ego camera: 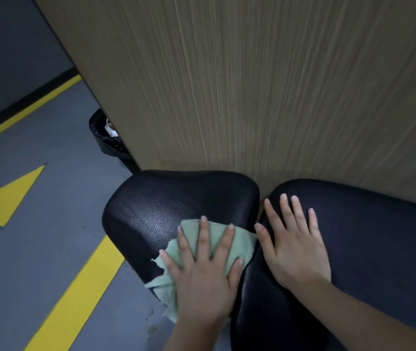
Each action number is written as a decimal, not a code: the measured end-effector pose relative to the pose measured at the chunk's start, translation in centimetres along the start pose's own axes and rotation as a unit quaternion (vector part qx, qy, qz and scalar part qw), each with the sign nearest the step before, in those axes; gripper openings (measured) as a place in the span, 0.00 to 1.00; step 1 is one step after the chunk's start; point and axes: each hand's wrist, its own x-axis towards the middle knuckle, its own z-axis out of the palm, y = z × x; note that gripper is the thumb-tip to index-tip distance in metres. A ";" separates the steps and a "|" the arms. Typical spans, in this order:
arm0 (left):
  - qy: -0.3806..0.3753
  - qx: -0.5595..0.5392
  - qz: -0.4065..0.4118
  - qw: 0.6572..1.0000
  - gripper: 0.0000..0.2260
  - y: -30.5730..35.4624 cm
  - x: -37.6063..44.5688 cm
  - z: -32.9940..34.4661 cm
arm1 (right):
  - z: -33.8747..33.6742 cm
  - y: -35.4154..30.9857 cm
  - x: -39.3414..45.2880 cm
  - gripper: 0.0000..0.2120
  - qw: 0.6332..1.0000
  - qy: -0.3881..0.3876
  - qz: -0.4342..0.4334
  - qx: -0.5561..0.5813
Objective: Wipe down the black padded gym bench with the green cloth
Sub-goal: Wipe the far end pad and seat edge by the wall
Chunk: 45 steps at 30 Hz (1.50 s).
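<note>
The black padded bench shows as two pads: a smaller seat pad (166,206) on the left and a long pad (369,244) running off to the right. A pale green cloth (243,243) lies on the near right part of the seat pad, with its ragged end hanging over the pad's front edge. My left hand (205,272) presses flat on the cloth with fingers spread and straight. My right hand (295,244) rests flat on the left end of the long pad, fingers straight, holding nothing.
A tall wood-grain panel (252,84) stands directly behind the bench. A black bin with a liner (105,138) peeks out at the panel's left edge. The grey floor (57,138) at left carries yellow stripes and a yellow triangle (9,196).
</note>
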 end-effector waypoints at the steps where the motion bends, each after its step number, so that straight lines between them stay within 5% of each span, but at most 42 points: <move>1: -0.002 0.002 0.003 1.000 0.24 0.2 0.3 -0.1 | 0.0 0.0 0.0 0.34 1.000 -0.001 -0.001 0.000; 15: -0.021 -0.003 0.044 0.999 0.23 1.6 5.1 -0.4 | 0.5 0.3 0.0 0.29 0.999 0.032 0.004 0.020; 26: -0.026 0.006 0.002 1.000 0.32 3.8 9.6 -0.2 | 0.8 0.4 0.2 0.29 0.996 0.052 0.011 0.069; 33: 0.075 -0.219 -0.028 0.972 0.32 2.0 9.3 -2.0 | 0.1 0.2 0.1 0.30 0.991 0.052 0.001 0.120; 37: 0.133 -0.153 -0.045 0.978 0.33 -3.7 5.4 -0.8 | -0.6 0.5 -0.3 0.28 0.990 0.053 -0.016 0.129; 40: 0.145 -0.170 -0.093 0.970 0.38 -4.5 4.6 0.8 | -1.5 -0.7 0.5 0.27 0.983 0.062 -0.105 0.138; 45: 0.165 -0.209 -0.105 0.958 0.33 -4.4 4.9 1.0 | -1.9 -5.8 5.4 0.35 0.966 -0.134 -0.196 0.105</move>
